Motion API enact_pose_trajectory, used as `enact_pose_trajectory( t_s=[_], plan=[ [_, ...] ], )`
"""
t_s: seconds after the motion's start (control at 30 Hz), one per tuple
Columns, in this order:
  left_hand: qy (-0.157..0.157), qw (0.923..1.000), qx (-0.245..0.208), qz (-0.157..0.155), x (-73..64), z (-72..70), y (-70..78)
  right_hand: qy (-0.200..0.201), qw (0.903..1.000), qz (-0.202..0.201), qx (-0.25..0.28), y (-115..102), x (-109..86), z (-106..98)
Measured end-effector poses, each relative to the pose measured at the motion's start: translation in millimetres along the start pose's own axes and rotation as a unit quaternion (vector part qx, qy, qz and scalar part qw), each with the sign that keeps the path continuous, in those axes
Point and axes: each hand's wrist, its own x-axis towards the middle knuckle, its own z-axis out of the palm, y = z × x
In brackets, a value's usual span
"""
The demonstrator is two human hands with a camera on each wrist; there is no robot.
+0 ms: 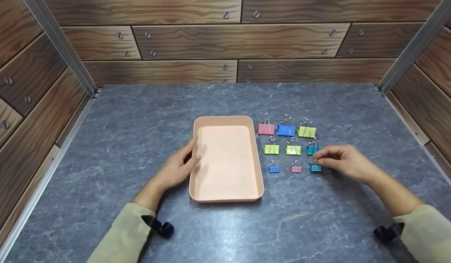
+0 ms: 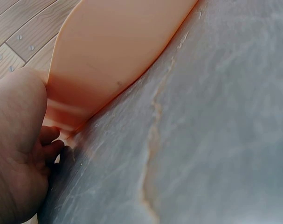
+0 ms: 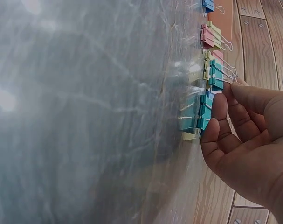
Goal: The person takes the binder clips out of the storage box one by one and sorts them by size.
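Observation:
My left hand [image 1: 176,166] grips the left wall of a peach tray [image 1: 225,200], thumb over the rim; the left wrist view shows the thumb and curled fingers about the tray's side. My right hand [image 1: 344,160] pinches the wire handle of a small teal binder clip [image 1: 315,168] between thumb and index finger; in the right wrist view the teal clip [image 3: 217,74] hangs at those fingertips. Just behind it, a medium teal binder clip [image 1: 313,150] is close to the fingers. Left of it in the front row are a small pink clip [image 1: 296,169] and a small blue clip [image 1: 274,169].
Two yellow-green medium clips [image 1: 272,149] form the rest of the middle row. Behind them stand large pink [image 1: 266,129], blue [image 1: 286,130] and yellow-green [image 1: 307,132] clips. Wood-patterned panels [image 1: 240,42] border the grey marbled table [image 1: 145,106].

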Motion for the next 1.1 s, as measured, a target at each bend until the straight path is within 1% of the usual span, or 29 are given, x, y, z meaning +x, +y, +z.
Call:
enact_pose_trajectory(
  t_s=[0.2, 0.5, 0.7, 0.83, 0.97, 1.03, 1.1],
  plan=[
    [-0.006, 0.9999, 0.002, -0.012, -0.6, -0.8, 0.1, -0.005, 0.9997, -0.019, 0.014, 4, 0.4, 2],
    [-0.01, 0.9998, -0.001, -0.017, 1.4, -2.0, 2.1, -0.009, 0.9998, -0.009, 0.014, 9, 1.0, 1],
    [-0.009, 0.9999, 0.001, -0.013, 2.4, -0.7, 3.6, 0.003, 0.9999, 0.009, -0.007, 8, -1.7, -4],
    [-0.006, 1.0, -0.001, -0.001, 4.3, -1.4, 4.8, 0.029, 0.9989, 0.008, -0.035, 3, -3.8, -7],
    [0.008, 0.9997, 0.014, 0.02, 5.9, -5.9, 8.5, 0.077, 0.9943, -0.016, -0.073, -5, -4.5, -8],
    [0.019, 0.9985, 0.04, 0.032, 5.6, -10.7, 12.3, 0.108, 0.9884, -0.035, -0.101, -9, -4.3, -8],
    [0.028, 0.9957, 0.08, 0.037, 4.5, -16.8, 16.7, 0.139, 0.9799, -0.054, -0.133, -13, -4.0, -6]
  ],
)
